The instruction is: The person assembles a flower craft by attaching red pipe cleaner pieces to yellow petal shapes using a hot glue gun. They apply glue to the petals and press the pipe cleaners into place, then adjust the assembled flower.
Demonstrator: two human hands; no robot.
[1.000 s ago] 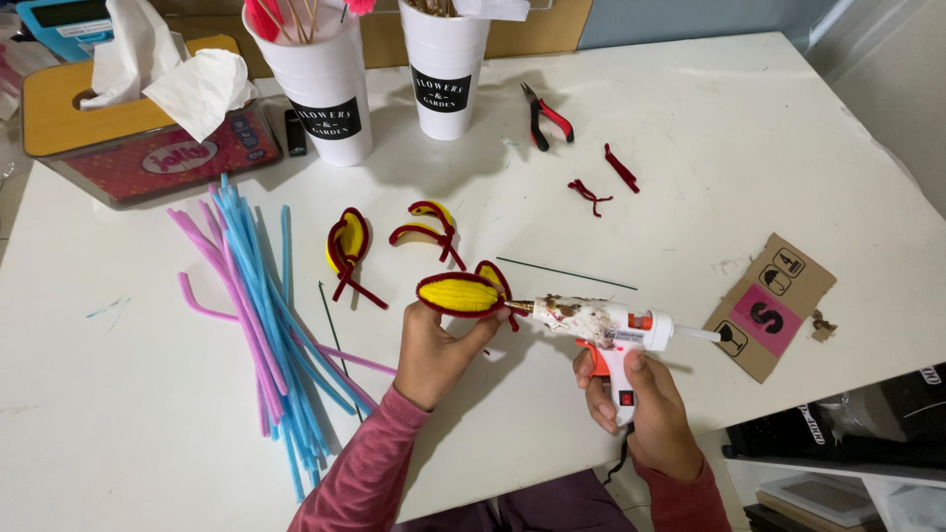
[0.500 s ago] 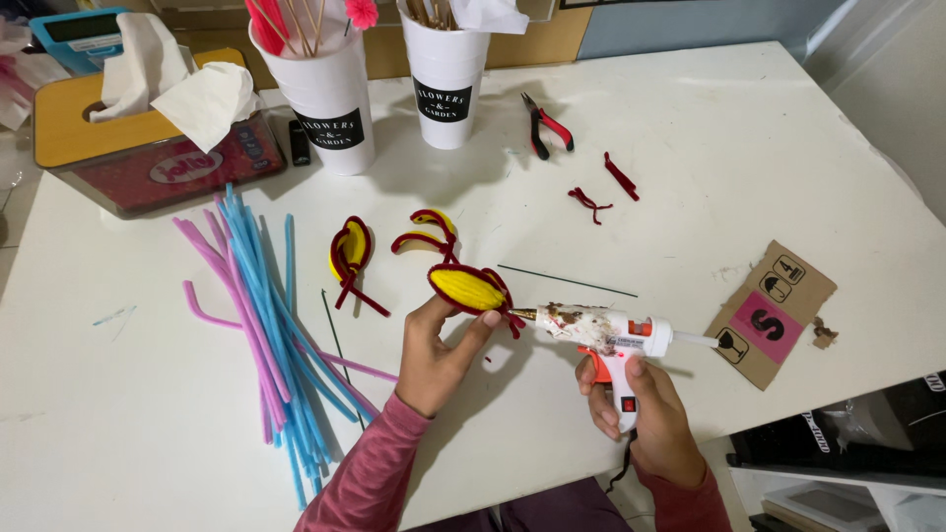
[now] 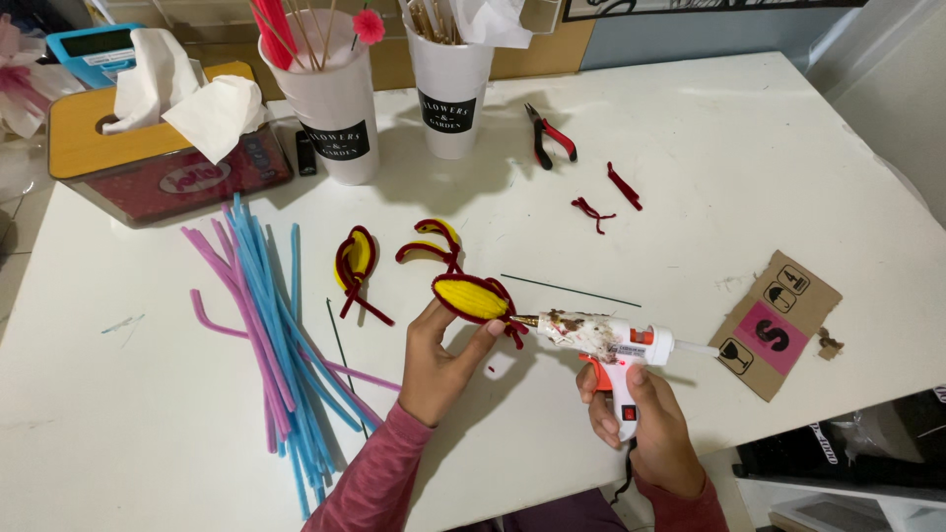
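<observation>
My left fingers (image 3: 448, 330) pinch a yellow petal (image 3: 471, 297) with a dark red edge, in the middle of the frame. My right fingers (image 3: 603, 379) are closed around a white glue gun (image 3: 601, 340), and its tip touches the petal's right end. Two more petals (image 3: 357, 258) lie just above on the white worktop (image 3: 709, 128). Blue and pink stems (image 3: 266, 325) lie at the left. Red pliers (image 3: 547, 136) sit near the top, beside two white cups (image 3: 340, 118).
</observation>
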